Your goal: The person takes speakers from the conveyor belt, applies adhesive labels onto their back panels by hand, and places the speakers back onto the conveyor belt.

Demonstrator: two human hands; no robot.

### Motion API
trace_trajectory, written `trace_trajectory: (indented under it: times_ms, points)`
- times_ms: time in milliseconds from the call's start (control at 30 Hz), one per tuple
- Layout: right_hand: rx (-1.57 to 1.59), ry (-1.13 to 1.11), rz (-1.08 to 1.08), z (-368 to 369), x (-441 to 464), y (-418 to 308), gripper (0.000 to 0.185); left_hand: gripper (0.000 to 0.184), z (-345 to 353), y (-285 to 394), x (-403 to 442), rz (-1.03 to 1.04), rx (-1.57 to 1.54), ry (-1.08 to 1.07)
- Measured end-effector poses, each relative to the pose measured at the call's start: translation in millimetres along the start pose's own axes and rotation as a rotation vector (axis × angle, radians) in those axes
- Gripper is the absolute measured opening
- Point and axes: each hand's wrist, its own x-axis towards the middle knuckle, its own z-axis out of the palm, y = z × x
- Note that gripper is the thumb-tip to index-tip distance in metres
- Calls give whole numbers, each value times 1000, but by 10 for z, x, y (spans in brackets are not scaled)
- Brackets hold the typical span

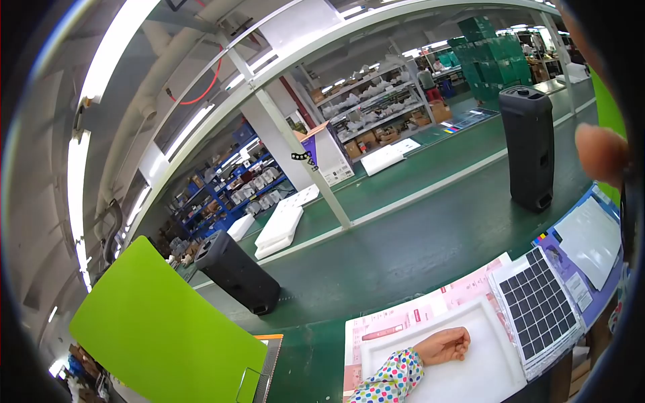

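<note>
My left hand (442, 346), in a polka-dot sleeve (393, 377), rests over a white foam tray (487, 342). Its fingers curl loosely inward with nothing visible in them. Beneath the tray lies a pink printed sheet or box (437, 305). To the right of this hand is a small solar panel (539, 302) with a dark grid. At the right edge, close to the lens, a blurred part of my right hand (603, 156) shows; most of its fingers are cut off or hidden.
Two tall black speakers stand on the green bench, one right (527, 151) and one leaning in view at left (236, 272). A bright green board (168, 329) fills the lower left. A purple printed box (591, 295) lies at right. A metal post (302, 154) rises behind the bench.
</note>
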Motion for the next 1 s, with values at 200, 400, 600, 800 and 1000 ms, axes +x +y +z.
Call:
trace_trajectory:
  times_ms: [200, 400, 600, 800, 1000]
  points:
    - [-10, 7, 14, -2, 8, 49, 73, 33, 26, 13, -15, 3, -3, -5]
    - [-16, 10, 22, -7, 25, 76, 71, 32, -120, 3, 37, -63, 51, 41]
    - [-19, 10, 26, 23, 47, 118, 70, 31, 43, 18, -18, 2, 13, 2]
    - [-24, 11, 21, 30, 61, 133, 69, 32, 13, 15, -16, 0, 0, -20]
    - [-36, 21, 25, -5, 80, 112, 67, 31, 34, 12, -17, 15, 17, -22]
